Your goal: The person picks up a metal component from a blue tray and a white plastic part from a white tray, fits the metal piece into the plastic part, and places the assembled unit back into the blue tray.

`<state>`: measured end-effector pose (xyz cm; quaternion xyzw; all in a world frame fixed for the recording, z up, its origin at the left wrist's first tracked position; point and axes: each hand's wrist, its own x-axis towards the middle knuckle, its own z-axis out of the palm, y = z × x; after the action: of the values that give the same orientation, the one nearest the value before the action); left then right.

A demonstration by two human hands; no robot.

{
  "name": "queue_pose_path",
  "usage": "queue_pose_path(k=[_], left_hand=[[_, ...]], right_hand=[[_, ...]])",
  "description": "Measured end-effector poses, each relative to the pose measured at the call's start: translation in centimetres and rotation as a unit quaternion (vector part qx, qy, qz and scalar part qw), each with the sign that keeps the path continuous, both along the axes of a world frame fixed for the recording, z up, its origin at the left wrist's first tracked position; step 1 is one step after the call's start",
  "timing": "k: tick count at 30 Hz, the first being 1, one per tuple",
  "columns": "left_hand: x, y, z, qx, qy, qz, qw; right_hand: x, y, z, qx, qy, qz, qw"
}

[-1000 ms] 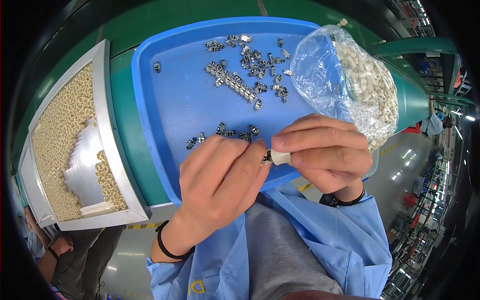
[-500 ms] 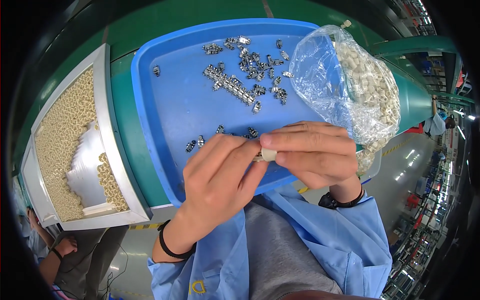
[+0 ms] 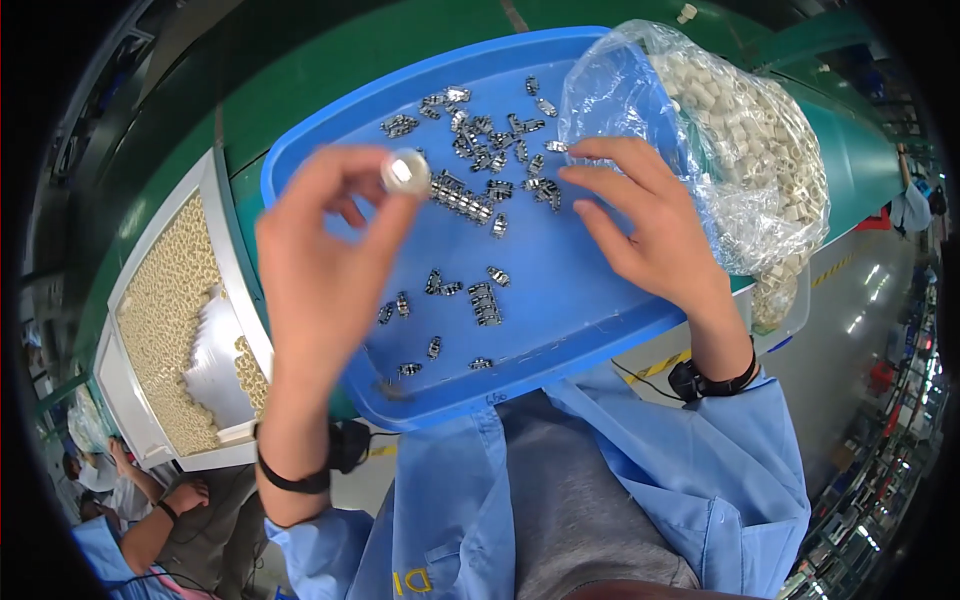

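My left hand (image 3: pixel 325 260), slightly blurred, is raised over the left part of the blue tray (image 3: pixel 290 215). Its thumb and fingers pinch a short round cream plastic piece (image 3: pixel 407 172), with something bright and metallic showing in its opening. Over the tray's right side, my right hand (image 3: pixel 650 220) has its fingers apart and holds nothing. Its index fingertip is close to a small shiny metal clip (image 3: pixel 556 147); whether they touch, I cannot tell. Several more metal clips (image 3: pixel 485 140) lie loose in the tray, some lined up in a row (image 3: pixel 460 198).
A clear plastic bag (image 3: pixel 745 140) full of cream plastic pieces lies over the tray's right edge. At the left, a metal-framed tray (image 3: pixel 150 330) holds many small cream rings. One loose cream piece (image 3: pixel 686 13) is on the green table beyond. A person's hand (image 3: pixel 187 496) shows at lower left.
My hands have parted. The left has moved up and left with the cream piece; the right has let go and moved up over the metal clips. The view has shifted slightly.
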<state>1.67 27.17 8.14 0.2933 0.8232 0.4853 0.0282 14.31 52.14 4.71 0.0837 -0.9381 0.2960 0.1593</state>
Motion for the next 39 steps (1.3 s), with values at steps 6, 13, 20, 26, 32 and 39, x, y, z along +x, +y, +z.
queue_pose_path(k=[6,13,20,26,32,39], left_hand=[[-10.2,5.9,-1.3,-0.017,0.009,-0.040,0.999],[-18.6,11.4,-7.7,-0.075,-0.047,-0.061,0.994],[-20.8,12.4,-9.8,-0.129,-0.035,-0.108,0.985],[-21.7,12.2,-9.8,-0.175,-0.004,-0.118,0.977],[-18.9,10.8,-5.9,-0.180,0.065,-0.121,0.974],[-3.1,-6.9,10.1,-0.031,0.014,-0.025,0.999]], right_hand=[[0.1,0.1,-1.7,0.099,-0.019,-0.035,0.994],[-0.4,-0.2,-3.4,0.114,-0.025,-0.060,0.991],[-0.2,0.3,-3.0,0.087,-0.044,-0.047,0.994],[-0.7,-0.1,-2.4,0.056,-0.059,-0.038,0.996],[-0.5,0.3,-2.4,0.025,-0.079,-0.028,0.996],[0.7,0.2,-1.7,-0.055,-0.119,-0.068,0.989]])
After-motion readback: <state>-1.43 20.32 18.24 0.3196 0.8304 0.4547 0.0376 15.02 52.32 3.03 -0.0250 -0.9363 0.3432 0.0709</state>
